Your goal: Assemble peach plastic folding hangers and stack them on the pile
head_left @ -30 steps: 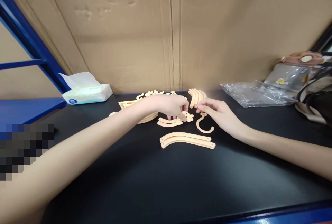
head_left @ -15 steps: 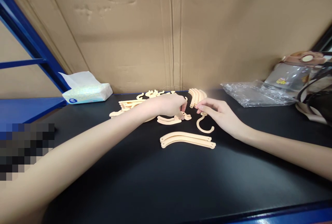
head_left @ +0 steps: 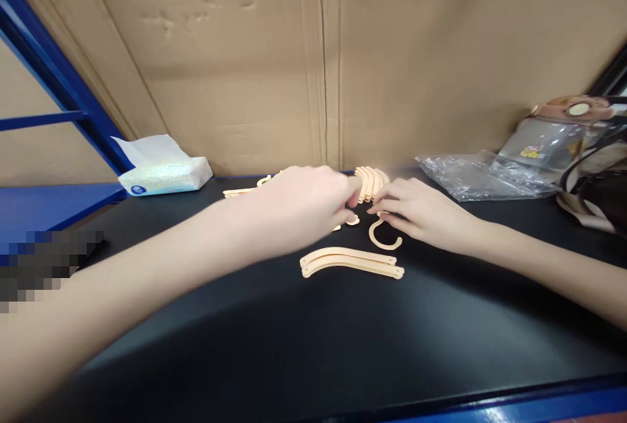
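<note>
My left hand reaches across the middle of the black table with its fingers curled toward the thumb. What it holds, if anything, is hidden. Just under its fingertips shows a small beige plastic piece. My right hand hovers over the top end of a beige hanger hook, its fingers slightly apart with nothing seen between them; whether it touches the hook I cannot tell. Two curved beige hanger arms lie side by side nearer to me. Behind the hands rests a row of several more arms.
Other beige parts lie partly hidden behind my left arm. A tissue pack sits at the back left. Toward the back right are a crumpled clear plastic bag and a bottle with a brown lid. Cardboard stands along the rear.
My left hand has come closer to me and now covers the curved piece it was over. My right hand's fingers have shifted and spread above the hook, which stays put.
</note>
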A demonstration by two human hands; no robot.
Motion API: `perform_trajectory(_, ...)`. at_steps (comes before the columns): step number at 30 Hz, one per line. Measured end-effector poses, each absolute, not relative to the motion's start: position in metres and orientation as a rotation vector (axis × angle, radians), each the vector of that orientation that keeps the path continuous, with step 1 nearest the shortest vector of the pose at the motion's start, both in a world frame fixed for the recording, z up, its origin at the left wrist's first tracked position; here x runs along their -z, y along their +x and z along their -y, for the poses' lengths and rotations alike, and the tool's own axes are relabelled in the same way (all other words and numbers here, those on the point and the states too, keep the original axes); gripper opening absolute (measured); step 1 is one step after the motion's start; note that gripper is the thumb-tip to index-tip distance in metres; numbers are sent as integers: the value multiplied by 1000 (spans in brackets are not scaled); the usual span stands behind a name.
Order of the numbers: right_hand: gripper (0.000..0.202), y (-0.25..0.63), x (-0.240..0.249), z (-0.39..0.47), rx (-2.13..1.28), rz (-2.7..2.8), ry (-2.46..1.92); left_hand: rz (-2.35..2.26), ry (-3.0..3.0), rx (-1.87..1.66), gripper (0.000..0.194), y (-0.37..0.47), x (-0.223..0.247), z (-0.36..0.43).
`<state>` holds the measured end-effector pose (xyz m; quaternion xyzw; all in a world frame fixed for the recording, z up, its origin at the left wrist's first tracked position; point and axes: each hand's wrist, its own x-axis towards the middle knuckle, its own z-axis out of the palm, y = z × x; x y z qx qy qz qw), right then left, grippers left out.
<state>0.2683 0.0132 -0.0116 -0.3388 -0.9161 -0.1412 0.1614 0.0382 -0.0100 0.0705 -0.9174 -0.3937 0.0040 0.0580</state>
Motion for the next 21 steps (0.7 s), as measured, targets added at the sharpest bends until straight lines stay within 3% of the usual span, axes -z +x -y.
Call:
perform_trajectory(6, 26, 270, 13, -12, 855, 2755, -790, 964, -2758, -100, 16, 18, -34, 44)
perform_trajectory(12, 24, 266, 11, -8, 1070, 2788, -704, 1082, -2851, 22, 25, 1, -17, 32)
perform_trajectory(16, 18, 264, 10, -5, 846, 2650, -718, 1003, -2873, 66, 27, -3, -13, 28)
perform_trajectory(21, 12, 255, 19, 2, 93, 2327, -878, 891, -2892, 52, 25, -3, -11, 34)
